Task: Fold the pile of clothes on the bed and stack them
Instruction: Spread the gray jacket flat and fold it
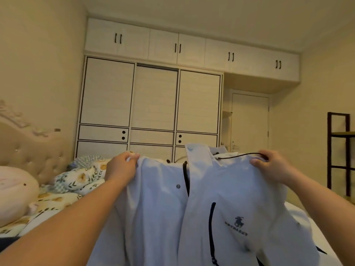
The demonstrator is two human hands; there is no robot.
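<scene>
1. Here, the biggest thing is the wardrobe (151, 104) on the far wall, with its doors closed.
2. Next is the bed (299, 214). It has a flowery blanket (76, 179) and a pink pillow (15, 192) on its left side, by the padded headboard (32, 150).
3. The white jacket (192, 208) is the thing to fold. It hangs in the air over the bed, held up by its 2 shoulders. It has a dark zip pocket, snap buttons, a black cord and a small horse logo.
4. The left hand (121, 167) has its fingers curled round the jacket's left shoulder and pinches the cloth tight.
5. The right hand (272, 166) does the same on the other shoulder, with the black cord under its fingers.
6. I think the step now is to shake the jacket out flat before folding it.
7. To do it well, keep both hands at the same height so the jacket hangs straight. Then lay it down flat on a bare part of the bed, and smooth it.
8. Tuck the cord and hood in, so the fold is neat and stacks well.
</scene>
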